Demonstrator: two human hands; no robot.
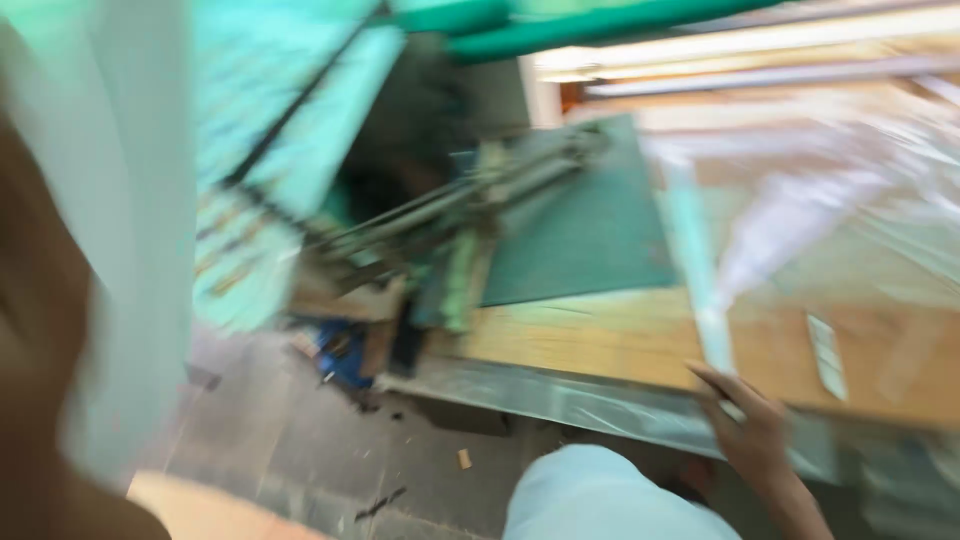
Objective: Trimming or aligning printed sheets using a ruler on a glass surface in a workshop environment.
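Note:
The whole view is smeared by motion. My right hand (pixel 752 432) rests at the front edge of a wooden table (pixel 600 335), its fingers on the edge of a clear plastic sheet (pixel 800 230) that lies across the table's right part. A large brown blur at the far left, close to the camera, may be my left arm (pixel 35 330). A pale, whitish sheet (pixel 135 240) hangs right beside it. Whether that hand grips the sheet is not visible.
A dark green cutting mat (pixel 590 235) lies on the table, with a metal lever cutter (pixel 450 215) at its left end. Teal patterned panels (pixel 270 130) lean at the left. Scraps lie on the grey floor (pixel 330 440). Pale blue cloth (pixel 600 495) is at the bottom.

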